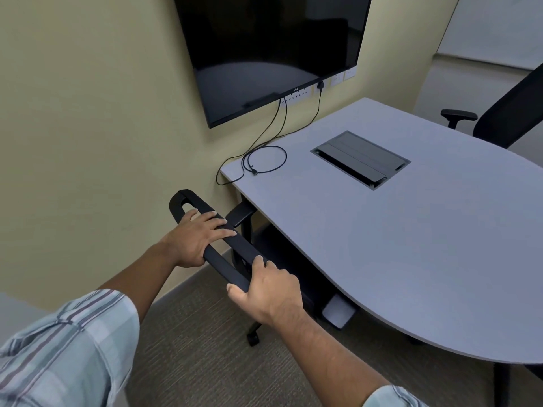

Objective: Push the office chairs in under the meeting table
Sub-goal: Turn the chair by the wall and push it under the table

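A black office chair (191, 201) stands at the near left edge of the grey meeting table (396, 259). Its seat and one armrest (239, 217) sit under the tabletop, and a caster shows on the carpet below. My left hand (197, 239) grips the top rail of the backrest from above. Lower on the same rail, my right hand (267, 292) is wrapped around it. A second black office chair (511, 113) stands at the far right side of the table, its backrest and one armrest in view.
A dark wall-mounted screen (273, 54) hangs above the table's far end, with black cables (264, 160) dropping onto the tabletop. A cable box lid (360, 158) is set into the table. The beige wall is close on the left; brown carpet (205, 362) covers the floor.
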`<state>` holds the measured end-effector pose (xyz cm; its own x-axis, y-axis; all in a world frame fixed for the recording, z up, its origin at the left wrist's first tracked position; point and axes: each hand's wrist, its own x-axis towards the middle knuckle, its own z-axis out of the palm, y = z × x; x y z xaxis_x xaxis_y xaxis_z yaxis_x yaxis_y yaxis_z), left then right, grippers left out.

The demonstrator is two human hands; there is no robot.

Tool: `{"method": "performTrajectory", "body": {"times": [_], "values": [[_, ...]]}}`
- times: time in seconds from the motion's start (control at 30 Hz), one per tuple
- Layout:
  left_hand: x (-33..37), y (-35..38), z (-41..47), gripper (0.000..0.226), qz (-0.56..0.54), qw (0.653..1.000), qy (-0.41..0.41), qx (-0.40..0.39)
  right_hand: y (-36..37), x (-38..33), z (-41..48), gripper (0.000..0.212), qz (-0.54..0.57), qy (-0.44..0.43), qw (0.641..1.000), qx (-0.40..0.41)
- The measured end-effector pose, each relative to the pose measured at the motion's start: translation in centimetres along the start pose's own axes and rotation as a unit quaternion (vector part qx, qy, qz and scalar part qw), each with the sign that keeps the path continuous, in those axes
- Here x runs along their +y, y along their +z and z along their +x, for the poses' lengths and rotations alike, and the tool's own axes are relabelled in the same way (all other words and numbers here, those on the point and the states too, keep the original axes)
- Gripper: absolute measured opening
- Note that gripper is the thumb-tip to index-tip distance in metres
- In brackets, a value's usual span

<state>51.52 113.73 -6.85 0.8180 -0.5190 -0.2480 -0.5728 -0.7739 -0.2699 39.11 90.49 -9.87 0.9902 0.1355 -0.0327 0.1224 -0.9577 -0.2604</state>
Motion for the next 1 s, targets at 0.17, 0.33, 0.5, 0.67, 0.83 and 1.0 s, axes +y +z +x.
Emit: {"method": "performTrajectory", "body": {"times": [0.17, 0.33, 0.5, 0.67, 0.83, 1.0], "values": [[-0.5, 0.0, 1.5, 0.096, -0.017, 1.0, -0.001, 0.009, -0.8, 1.0, 1.5, 0.088, -0.006, -0.001, 1.0, -0.009], [-1.1, 0.3, 3.0, 0.097, -0.015, 1.0, -0.005, 0.015, -1.1, 1.3, 2.5, 0.09, -0.04, -0.013, 0.999, -0.01], [-2.8, 0.0, 4.3, 0.102, 0.0, 1.0, 0.006, 0.008, -0.9, 0.4, 4.1, 0.095, -0.046, -0.001, 0.999, -0.012], [-4.2, -0.3, 5.2, 0.102, 0.016, 1.0, -0.006, 0.003, -0.8, -0.9, 5.5, 0.093, -0.028, 0.016, 0.999, -0.018], [-5.0, 0.1, 5.8, 0.103, 0.008, 1.0, -0.03, 0.003, -0.9, -1.6, 6.5, 0.092, -0.035, 0.023, 0.999, -0.021], [-4.8, 0.9, 6.1, 0.104, -0.001, 0.999, -0.034, 0.007, -0.8, -1.3, 6.3, 0.093, -0.033, 0.026, 0.999, -0.028]]}}
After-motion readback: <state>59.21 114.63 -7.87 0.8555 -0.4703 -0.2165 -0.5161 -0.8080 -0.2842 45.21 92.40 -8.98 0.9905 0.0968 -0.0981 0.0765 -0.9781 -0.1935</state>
